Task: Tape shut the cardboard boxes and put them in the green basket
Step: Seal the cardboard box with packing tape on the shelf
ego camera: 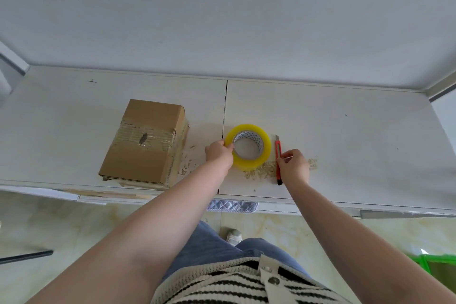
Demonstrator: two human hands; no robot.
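A brown cardboard box point(145, 142) lies on the white table point(345, 145) at the left, with a band of clear tape across its top. To its right lies a yellow roll of tape point(264, 155); my left hand point(219, 153) pinches the roll's left rim. A red utility knife point(279, 160) lies just right of the roll, and my right hand point(293, 164) holds it at its middle with curled fingers. The green basket point(429, 264) shows at the bottom right on the floor, mostly cut off by the frame edge.
Tape scraps and residue point(261, 171) litter the table around the roll and beside the box. A seam point(225, 111) splits the tabletop in two. The wall stands right behind the table. A black bar point(27, 255) lies on the floor at the left.
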